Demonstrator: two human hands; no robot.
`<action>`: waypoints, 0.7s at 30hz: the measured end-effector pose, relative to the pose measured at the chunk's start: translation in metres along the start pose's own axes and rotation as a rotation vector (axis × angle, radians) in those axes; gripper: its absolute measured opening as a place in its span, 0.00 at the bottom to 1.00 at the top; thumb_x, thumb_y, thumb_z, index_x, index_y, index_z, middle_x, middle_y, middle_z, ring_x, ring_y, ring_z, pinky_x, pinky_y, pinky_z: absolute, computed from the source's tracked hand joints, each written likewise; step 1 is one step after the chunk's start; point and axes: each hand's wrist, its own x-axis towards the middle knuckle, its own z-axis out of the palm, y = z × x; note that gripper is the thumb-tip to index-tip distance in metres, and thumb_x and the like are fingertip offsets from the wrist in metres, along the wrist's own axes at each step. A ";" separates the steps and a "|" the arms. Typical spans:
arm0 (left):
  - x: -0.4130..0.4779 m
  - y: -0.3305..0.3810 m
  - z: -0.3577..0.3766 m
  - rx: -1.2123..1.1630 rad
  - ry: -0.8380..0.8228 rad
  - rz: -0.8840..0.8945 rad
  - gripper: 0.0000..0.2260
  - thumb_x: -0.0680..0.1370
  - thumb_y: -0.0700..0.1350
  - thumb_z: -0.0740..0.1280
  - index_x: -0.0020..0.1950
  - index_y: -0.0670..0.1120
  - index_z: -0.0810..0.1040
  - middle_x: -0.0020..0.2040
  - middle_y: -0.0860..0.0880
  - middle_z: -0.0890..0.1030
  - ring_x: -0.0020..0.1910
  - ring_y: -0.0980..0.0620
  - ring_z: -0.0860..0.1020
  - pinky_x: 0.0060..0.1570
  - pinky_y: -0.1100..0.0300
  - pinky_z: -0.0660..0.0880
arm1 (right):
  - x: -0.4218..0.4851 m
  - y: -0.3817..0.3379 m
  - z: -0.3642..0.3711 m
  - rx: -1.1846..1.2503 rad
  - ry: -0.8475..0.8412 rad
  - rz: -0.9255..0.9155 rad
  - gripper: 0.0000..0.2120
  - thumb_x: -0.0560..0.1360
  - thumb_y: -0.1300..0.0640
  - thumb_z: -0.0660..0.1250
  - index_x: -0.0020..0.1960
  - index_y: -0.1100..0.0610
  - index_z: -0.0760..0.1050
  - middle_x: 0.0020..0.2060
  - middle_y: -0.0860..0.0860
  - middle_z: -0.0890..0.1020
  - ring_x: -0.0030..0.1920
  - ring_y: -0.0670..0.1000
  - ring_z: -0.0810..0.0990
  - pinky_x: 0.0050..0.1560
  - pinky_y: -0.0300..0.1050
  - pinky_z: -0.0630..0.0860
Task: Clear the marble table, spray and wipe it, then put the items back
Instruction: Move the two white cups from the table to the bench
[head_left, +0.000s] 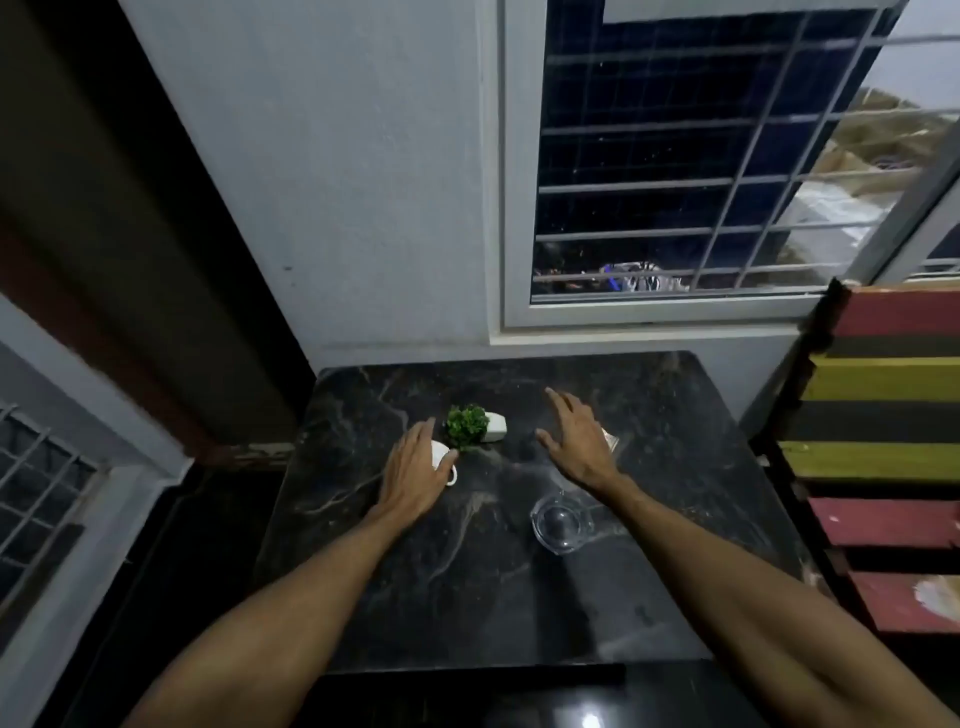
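The black marble table (467, 582) stands against the wall under a window. My left hand (413, 467) rests over a white cup (445, 460), its fingers around it. Just beyond the cup is a small green plant in a white pot (475, 426), which looks tipped toward me. My right hand (576, 439) hovers with its fingers spread above the table's far middle, holding nothing. It partly covers a small light object (610, 439) that I cannot identify. A clear glass bowl (558, 522) sits beside my right forearm.
A bench of red, yellow and dark slats (883, 457) stands close to the table's right side. A barred window (675, 171) is behind the table. A dark doorway (130, 260) and another window (41, 493) lie to the left.
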 end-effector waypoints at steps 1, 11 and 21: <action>0.002 -0.003 0.004 -0.034 -0.030 -0.070 0.32 0.83 0.54 0.64 0.81 0.41 0.59 0.81 0.42 0.63 0.80 0.44 0.62 0.78 0.52 0.59 | -0.004 0.004 0.003 0.005 -0.015 0.048 0.33 0.79 0.50 0.66 0.79 0.56 0.56 0.76 0.58 0.63 0.74 0.59 0.65 0.75 0.55 0.65; 0.067 -0.041 0.063 -0.172 -0.110 -0.398 0.43 0.76 0.56 0.73 0.83 0.43 0.54 0.80 0.41 0.63 0.78 0.39 0.64 0.73 0.44 0.66 | 0.012 0.077 0.050 -0.028 0.032 0.404 0.32 0.74 0.55 0.70 0.75 0.54 0.62 0.71 0.56 0.67 0.68 0.59 0.68 0.68 0.59 0.71; 0.093 -0.063 0.083 -0.259 -0.066 -0.368 0.30 0.71 0.49 0.79 0.70 0.42 0.76 0.66 0.38 0.79 0.66 0.37 0.76 0.64 0.49 0.73 | 0.058 0.105 0.061 -0.087 -0.059 0.468 0.32 0.73 0.53 0.69 0.75 0.53 0.63 0.70 0.58 0.69 0.68 0.61 0.69 0.66 0.61 0.73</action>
